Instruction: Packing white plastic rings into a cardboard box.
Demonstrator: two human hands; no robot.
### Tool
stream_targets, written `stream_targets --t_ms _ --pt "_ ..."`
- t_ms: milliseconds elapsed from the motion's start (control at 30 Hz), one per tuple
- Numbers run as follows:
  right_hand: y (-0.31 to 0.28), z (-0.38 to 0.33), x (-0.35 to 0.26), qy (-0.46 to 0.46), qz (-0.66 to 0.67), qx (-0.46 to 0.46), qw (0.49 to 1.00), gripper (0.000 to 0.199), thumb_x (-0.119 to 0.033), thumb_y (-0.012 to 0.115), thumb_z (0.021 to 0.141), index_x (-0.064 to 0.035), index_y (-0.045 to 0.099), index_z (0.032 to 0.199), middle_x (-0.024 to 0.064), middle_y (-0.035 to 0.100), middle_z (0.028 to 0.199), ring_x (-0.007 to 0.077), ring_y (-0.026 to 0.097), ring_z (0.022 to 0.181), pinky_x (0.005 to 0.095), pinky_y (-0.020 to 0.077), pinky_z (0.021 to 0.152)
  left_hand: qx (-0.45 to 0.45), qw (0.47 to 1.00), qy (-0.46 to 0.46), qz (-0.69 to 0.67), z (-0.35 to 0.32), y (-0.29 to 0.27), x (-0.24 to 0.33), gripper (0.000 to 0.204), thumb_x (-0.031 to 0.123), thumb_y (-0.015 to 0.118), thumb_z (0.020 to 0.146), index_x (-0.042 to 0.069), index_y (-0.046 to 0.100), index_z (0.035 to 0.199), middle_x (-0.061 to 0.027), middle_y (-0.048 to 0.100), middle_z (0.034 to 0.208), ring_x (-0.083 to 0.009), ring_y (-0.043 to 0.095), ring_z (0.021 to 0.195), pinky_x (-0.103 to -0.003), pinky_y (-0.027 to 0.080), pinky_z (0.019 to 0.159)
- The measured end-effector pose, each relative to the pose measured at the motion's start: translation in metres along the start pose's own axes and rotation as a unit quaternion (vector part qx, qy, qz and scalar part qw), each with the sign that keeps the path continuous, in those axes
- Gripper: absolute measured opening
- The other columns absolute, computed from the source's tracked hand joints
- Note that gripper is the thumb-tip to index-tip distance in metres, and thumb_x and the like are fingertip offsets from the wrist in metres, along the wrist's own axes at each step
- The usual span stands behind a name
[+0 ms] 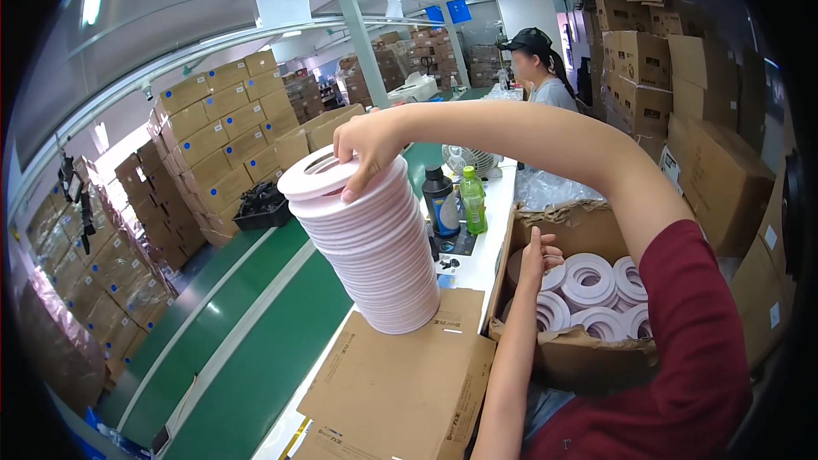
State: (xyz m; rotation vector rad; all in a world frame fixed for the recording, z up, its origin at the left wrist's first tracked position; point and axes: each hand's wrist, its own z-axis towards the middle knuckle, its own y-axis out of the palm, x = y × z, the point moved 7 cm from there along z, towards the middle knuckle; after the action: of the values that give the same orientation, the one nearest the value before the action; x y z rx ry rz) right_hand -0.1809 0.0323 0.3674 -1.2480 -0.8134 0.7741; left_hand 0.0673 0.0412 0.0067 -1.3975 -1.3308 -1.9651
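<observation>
A tall stack of pale pink rings [371, 238] stands on a flattened sheet of cardboard [400, 388] on the bench [494, 238], and it is steadied from above by the right hand [362, 153], whose fingers are curled over the top ring. The stack leans slightly, so it could be judged likely to slide or topple if the grip is eased too soon or the cardboard shifts. The left hand [537, 260] is lowered, fingers loosely together, into an open brown box [588, 221] where more rings [588, 277] are seen; whether anything is pinched cannot be told. Brown cartons [221, 119] with blue labels are stacked at the left, and more cartons [682, 94] at the right. A green bottle [473, 200] stands near a dark bottle [439, 200].
</observation>
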Motion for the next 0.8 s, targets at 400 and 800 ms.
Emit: stream_targets --t_ms 400,800 --pt "0.0 -0.005 -0.043 -0.027 -0.034 -0.096 0.994 0.075 -0.07 0.072 0.066 0.0037 0.069 0.08 0.0197 0.066 0.081 0.0328 0.065 0.081 0.0403 0.0482 0.07 -0.002 1.0 -0.005 0.01 -0.003 -0.001 0.002 0.07 0.067 0.037 0.093 0.003 0.058 0.114 -0.0048 0.064 0.07 -0.0146 0.062 0.053 -0.024 0.045 0.049" --pt "-0.009 -0.024 -0.03 -0.124 0.01 0.072 0.99 0.098 -0.067 0.074 0.067 0.0025 0.051 0.132 0.0266 0.054 0.13 0.0364 0.05 0.124 0.0413 0.0434 0.1 0.078 0.984 0.075 0.144 0.001 -0.024 0.009 0.049 0.047 0.051 0.096 0.0 0.066 0.097 -0.0101 0.064 0.069 -0.0166 0.061 0.051 -0.026 0.046 0.048"
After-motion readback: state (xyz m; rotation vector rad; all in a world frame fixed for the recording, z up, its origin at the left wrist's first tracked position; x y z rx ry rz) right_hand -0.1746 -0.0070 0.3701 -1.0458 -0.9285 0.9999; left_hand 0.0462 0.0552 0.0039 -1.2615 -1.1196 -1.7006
